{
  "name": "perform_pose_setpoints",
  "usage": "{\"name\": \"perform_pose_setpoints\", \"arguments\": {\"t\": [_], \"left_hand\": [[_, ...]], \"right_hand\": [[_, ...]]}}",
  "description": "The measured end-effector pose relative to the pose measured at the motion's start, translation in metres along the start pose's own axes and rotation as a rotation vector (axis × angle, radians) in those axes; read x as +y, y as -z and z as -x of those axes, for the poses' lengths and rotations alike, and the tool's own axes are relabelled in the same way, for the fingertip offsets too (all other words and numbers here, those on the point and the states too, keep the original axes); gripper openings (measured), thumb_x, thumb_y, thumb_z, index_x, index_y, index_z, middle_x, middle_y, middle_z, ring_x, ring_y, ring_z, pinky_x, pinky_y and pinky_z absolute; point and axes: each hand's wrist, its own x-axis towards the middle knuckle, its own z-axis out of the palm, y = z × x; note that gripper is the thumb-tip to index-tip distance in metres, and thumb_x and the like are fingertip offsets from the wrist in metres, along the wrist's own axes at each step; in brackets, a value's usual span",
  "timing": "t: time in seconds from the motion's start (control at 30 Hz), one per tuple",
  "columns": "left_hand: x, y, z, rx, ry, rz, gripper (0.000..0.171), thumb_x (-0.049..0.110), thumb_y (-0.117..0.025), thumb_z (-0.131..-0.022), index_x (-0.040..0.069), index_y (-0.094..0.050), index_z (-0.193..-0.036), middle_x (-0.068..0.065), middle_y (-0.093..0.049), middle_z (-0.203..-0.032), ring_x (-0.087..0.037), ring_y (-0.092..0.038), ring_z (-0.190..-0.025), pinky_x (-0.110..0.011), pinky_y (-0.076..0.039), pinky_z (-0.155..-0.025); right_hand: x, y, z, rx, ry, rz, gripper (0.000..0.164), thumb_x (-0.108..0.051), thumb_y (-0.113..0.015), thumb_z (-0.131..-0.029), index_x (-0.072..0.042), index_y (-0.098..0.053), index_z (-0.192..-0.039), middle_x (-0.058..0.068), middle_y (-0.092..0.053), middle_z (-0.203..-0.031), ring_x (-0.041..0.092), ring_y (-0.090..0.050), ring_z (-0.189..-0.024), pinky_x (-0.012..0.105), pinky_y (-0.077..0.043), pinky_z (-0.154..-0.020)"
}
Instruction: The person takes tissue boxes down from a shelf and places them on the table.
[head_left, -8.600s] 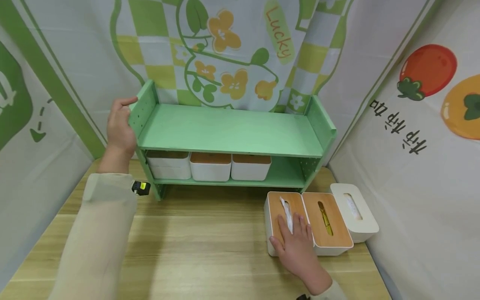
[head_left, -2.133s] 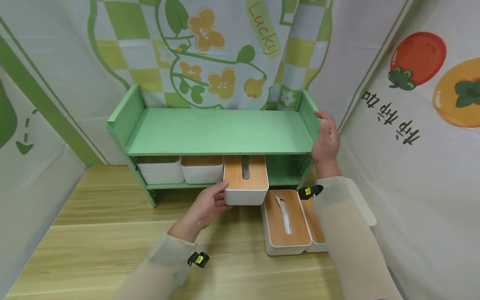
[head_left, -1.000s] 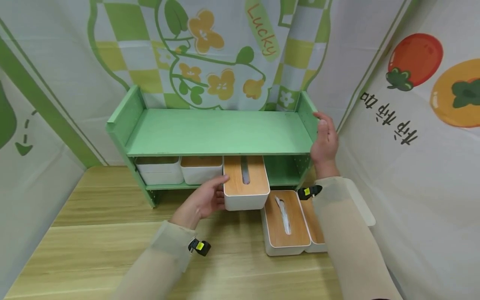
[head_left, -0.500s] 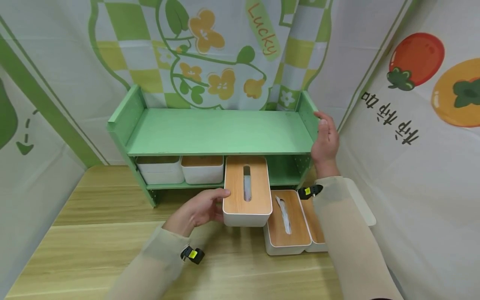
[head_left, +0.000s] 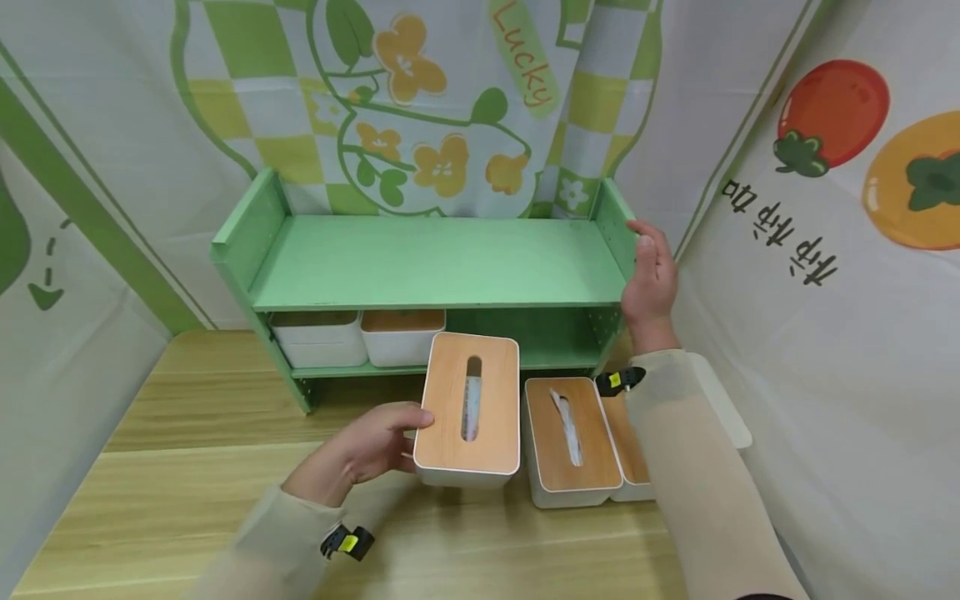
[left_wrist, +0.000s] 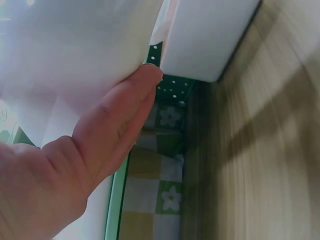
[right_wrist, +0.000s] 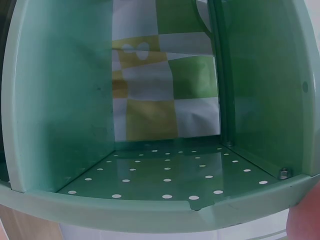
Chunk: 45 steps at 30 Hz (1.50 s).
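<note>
My left hand (head_left: 378, 442) holds a white tissue box (head_left: 446, 392) with a wood-look lid by its left side, thumb on the lid's edge and fingers low along its wall. The box hangs in front of the green shelf (head_left: 450, 262), slightly turned, above the table. Something pale shows through its slot. In the left wrist view, the fingers (left_wrist: 117, 115) lie against the box's pale underside (left_wrist: 75, 50). My right hand (head_left: 651, 287) grips the shelf's right side panel, fingertips hooked over its edge. Only a sliver of this hand (right_wrist: 305, 215) shows in the right wrist view.
Two more boxes, a plain white one (head_left: 318, 342) and a wood-lidded one (head_left: 403, 340), stand at the left of the lower shelf. On the wooden table (head_left: 225, 425) at right, a tissue box (head_left: 543, 450) stands beside others partly hidden by my right arm.
Previously my left hand was on the shelf's left panel and my right hand on a tissue box. The left hand has since drawn a box off the lower shelf toward me; the right hand stays still.
</note>
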Motion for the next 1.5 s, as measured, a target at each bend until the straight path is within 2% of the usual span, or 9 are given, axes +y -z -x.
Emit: {"name": "perform_pose_setpoints", "arguments": {"t": [0.17,0.27,0.47,0.63,0.73,0.97,1.23,1.33,1.5], "left_hand": [[-0.008,0.009,0.015,0.007,0.015,-0.013,0.071,0.03,-0.055,-0.095,-0.012,-0.027,-0.145,-0.017,-0.063,-0.114,-0.032,-0.067,-0.097,-0.046,-0.054,-0.08],[-0.014,0.017,0.023,0.016,0.03,-0.023,0.074,0.028,-0.056,-0.094,-0.013,-0.024,-0.147,-0.017,-0.063,-0.112,-0.032,-0.067,-0.097,-0.045,-0.054,-0.08],[-0.032,0.039,0.039,0.058,0.075,-0.039,0.07,0.025,-0.055,-0.096,-0.016,-0.026,-0.144,-0.019,-0.06,-0.116,-0.035,-0.065,-0.099,-0.047,-0.053,-0.081],[-0.049,0.057,0.049,0.089,0.09,-0.023,0.068,0.024,-0.052,-0.099,-0.021,-0.024,-0.142,-0.031,-0.047,-0.131,-0.044,-0.06,-0.105,-0.051,-0.052,-0.083],[-0.056,0.066,0.052,0.098,0.085,-0.009,0.067,0.024,-0.051,-0.1,-0.023,-0.025,-0.141,-0.035,-0.04,-0.136,-0.049,-0.057,-0.109,-0.054,-0.051,-0.085],[-0.065,0.072,0.052,0.136,0.079,0.02,0.063,0.018,-0.056,-0.099,-0.024,-0.029,-0.135,-0.028,-0.058,-0.12,-0.043,-0.058,-0.109,-0.054,-0.05,-0.088],[-0.067,0.076,0.049,0.147,0.085,0.038,0.055,0.016,-0.059,-0.098,-0.024,-0.039,-0.131,-0.024,-0.059,-0.118,-0.036,-0.061,-0.104,-0.052,-0.052,-0.086],[-0.068,0.078,0.05,0.146,0.079,0.057,0.051,0.014,-0.058,-0.098,-0.024,-0.043,-0.128,-0.022,-0.062,-0.114,-0.035,-0.062,-0.102,-0.051,-0.052,-0.085],[-0.066,0.081,0.054,0.146,0.076,0.023,0.052,0.013,-0.058,-0.098,-0.027,-0.04,-0.127,-0.021,-0.064,-0.109,-0.033,-0.063,-0.099,-0.048,-0.054,-0.083]], "right_hand": [[0.0,0.0,-0.001,-0.008,0.011,-0.017,0.046,-0.039,-0.032,-0.109,-0.013,-0.058,-0.137,0.003,-0.047,-0.148,0.012,-0.041,-0.131,0.037,-0.03,-0.105],[0.0,0.0,-0.001,-0.007,0.01,-0.022,0.046,-0.039,-0.032,-0.109,-0.013,-0.058,-0.137,0.001,-0.047,-0.148,0.013,-0.041,-0.13,0.037,-0.031,-0.104],[0.0,0.001,-0.001,-0.012,-0.015,-0.02,0.045,-0.039,-0.032,-0.109,-0.015,-0.057,-0.138,0.0,-0.046,-0.149,0.014,-0.042,-0.128,0.038,-0.031,-0.104],[0.001,0.001,-0.002,-0.007,-0.009,-0.019,0.044,-0.038,-0.033,-0.109,-0.016,-0.058,-0.137,0.0,-0.048,-0.148,0.015,-0.044,-0.126,0.037,-0.032,-0.103],[0.001,0.001,-0.002,-0.002,0.006,-0.026,0.044,-0.038,-0.033,-0.109,-0.014,-0.058,-0.136,0.001,-0.049,-0.147,0.015,-0.044,-0.126,0.037,-0.032,-0.102],[0.001,0.001,-0.002,-0.001,0.016,-0.029,0.044,-0.037,-0.033,-0.109,-0.012,-0.059,-0.136,0.0,-0.05,-0.145,0.017,-0.045,-0.124,0.037,-0.033,-0.1],[-0.004,0.002,0.0,-0.008,-0.022,-0.018,0.045,-0.038,-0.033,-0.109,-0.015,-0.057,-0.138,-0.002,-0.048,-0.147,0.016,-0.045,-0.124,0.037,-0.033,-0.102],[-0.005,0.001,0.0,-0.007,-0.025,-0.018,0.045,-0.038,-0.032,-0.109,-0.016,-0.057,-0.139,-0.002,-0.048,-0.148,0.021,-0.048,-0.11,0.037,-0.033,-0.099],[-0.002,0.0,-0.001,-0.006,-0.023,-0.022,0.045,-0.039,-0.032,-0.109,-0.016,-0.057,-0.138,-0.005,-0.048,-0.147,0.019,-0.047,-0.108,0.037,-0.033,-0.098]]}}
